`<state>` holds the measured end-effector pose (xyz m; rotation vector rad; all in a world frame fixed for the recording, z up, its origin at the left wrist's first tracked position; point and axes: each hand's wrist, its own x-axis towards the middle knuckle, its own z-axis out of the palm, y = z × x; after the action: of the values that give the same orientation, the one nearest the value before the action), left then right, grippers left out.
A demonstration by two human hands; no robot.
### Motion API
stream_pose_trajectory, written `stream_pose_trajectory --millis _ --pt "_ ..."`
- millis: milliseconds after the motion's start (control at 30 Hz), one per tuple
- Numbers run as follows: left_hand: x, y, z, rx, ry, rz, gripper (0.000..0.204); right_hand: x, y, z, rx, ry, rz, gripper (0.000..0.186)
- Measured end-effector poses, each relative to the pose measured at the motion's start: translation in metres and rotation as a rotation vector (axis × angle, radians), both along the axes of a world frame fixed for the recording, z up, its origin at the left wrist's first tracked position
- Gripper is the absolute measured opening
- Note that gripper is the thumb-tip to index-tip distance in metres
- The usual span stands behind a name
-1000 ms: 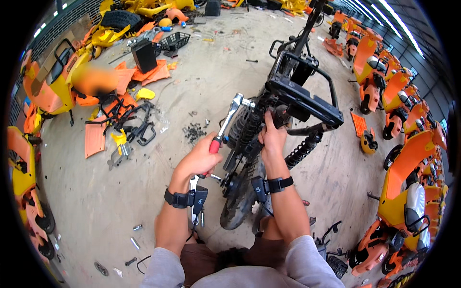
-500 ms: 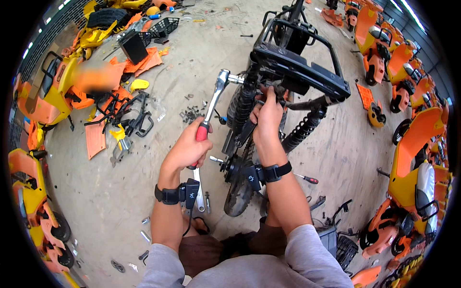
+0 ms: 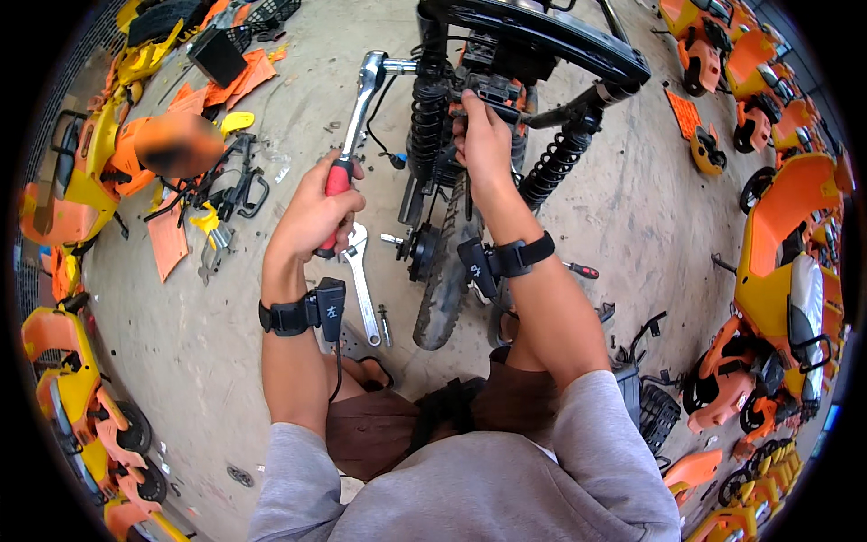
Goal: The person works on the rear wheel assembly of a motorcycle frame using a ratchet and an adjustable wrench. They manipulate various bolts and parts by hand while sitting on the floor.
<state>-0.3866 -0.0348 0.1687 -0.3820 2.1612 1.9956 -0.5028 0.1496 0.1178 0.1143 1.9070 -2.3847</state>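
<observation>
My left hand [image 3: 321, 208] grips the red handle of a chrome ratchet wrench [image 3: 363, 98], whose socket end meets the stripped black bike frame [image 3: 542, 41] beside the left coil spring shock [image 3: 428, 126]. My right hand [image 3: 486, 144] is closed at a dark part between the two shocks, fingers reaching into the mechanism; what they hold is hidden. Below it is the rear tyre [image 3: 434, 307]. A large combination wrench [image 3: 367, 298] lies on the floor left of the wheel, next to a slim metal piece [image 3: 386, 325]. A second coil shock [image 3: 555, 167] angles down to the right.
Yellow-and-orange scooters [image 3: 768, 253] line the right side, more [image 3: 68, 181] the left. Loose panels [image 3: 167, 239], black brackets [image 3: 242, 185] and a black box [image 3: 217, 59] lie at the left. A red-handled screwdriver [image 3: 582, 269] and an orange helmet [image 3: 706, 149] are on the right floor.
My view has shifted, and both hands now sit higher in the picture, the left further left. The ratchet stays in my left hand at the frame; more of the wrench below it shows.
</observation>
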Motion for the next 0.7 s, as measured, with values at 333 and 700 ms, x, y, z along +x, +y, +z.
stream_pose_trajectory --millis 333,700 --pt "0.004 -0.004 0.002 -0.006 -0.011 -0.002 0.015 0.113 0.11 0.095 0.19 -0.452 0.601 0.058" --pt "0.005 0.006 0.002 -0.003 0.03 0.018 0.014 0.191 0.02 0.021 -0.3 -0.498 0.195 0.043"
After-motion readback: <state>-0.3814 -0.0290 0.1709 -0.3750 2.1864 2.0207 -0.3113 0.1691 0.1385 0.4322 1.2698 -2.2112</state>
